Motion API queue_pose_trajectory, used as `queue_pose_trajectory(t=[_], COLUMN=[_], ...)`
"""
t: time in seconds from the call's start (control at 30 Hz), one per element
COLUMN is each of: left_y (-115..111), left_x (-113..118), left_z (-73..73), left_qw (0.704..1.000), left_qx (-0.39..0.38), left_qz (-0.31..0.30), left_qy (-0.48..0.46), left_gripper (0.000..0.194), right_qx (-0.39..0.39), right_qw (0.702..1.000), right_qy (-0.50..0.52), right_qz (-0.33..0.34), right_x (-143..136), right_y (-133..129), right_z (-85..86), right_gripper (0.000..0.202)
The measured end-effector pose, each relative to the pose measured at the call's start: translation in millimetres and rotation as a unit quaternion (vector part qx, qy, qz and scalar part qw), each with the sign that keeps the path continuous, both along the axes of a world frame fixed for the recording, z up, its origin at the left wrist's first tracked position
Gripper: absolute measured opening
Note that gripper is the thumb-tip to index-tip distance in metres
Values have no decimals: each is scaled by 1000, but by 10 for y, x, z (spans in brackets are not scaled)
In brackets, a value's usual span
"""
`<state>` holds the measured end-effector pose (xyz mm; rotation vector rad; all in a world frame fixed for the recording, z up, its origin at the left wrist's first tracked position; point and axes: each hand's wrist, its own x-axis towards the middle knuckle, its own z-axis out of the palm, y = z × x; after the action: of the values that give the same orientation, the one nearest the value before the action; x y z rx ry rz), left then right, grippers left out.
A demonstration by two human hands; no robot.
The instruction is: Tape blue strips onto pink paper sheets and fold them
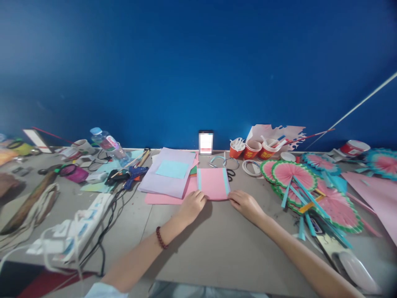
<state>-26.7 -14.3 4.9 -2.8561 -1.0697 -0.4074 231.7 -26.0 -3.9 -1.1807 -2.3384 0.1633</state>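
Observation:
A pink paper piece (213, 182) with a light blue strip along its left and right sides lies between my hands on the grey table. My left hand (194, 203) pinches its near left corner. At its near right corner, my right hand (244, 203) has its fingers closed on the paper's edge. Left of it are a large lavender sheet (155, 184) with a small light blue sheet (172, 169) on top, and a pink sheet (161, 199) underneath. Black scissor handles (231, 174) show just beyond the right side of the pink piece.
Pink and green paper fans (294, 176) lie at the right, near red paper cups (252, 149). A phone (206, 142) stands against the blue wall. To the left are a power strip (87, 227), black cables, a blue glue gun (135, 176) and a tilted bottle (110, 144).

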Motion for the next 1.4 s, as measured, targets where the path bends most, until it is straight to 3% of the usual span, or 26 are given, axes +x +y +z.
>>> queue_pose_trajectory(t=[0.2,0.33,0.53,0.87,1.4], left_y=[140,318,452,473,479], left_x=[-25,-57,-115,-107,-54], left_z=[76,147,120,24,-2], left_qw=[983,953,900,858,881], left_qx=[-155,-263,-361,-403,-361], left_qz=[45,50,68,94,113], left_qy=[-85,-141,-236,-303,-285], left_gripper=[25,19,19,13,10], right_qx=[-128,-202,-300,-323,-293], right_qw=[989,970,939,931,936], right_qy=[59,106,126,96,127], right_qz=[-41,-81,-109,-140,-145], right_x=[3,-7,10,-12,-24], right_y=[90,157,259,354,317], right_z=[68,177,277,205,125], right_gripper=[20,17,18,20,20])
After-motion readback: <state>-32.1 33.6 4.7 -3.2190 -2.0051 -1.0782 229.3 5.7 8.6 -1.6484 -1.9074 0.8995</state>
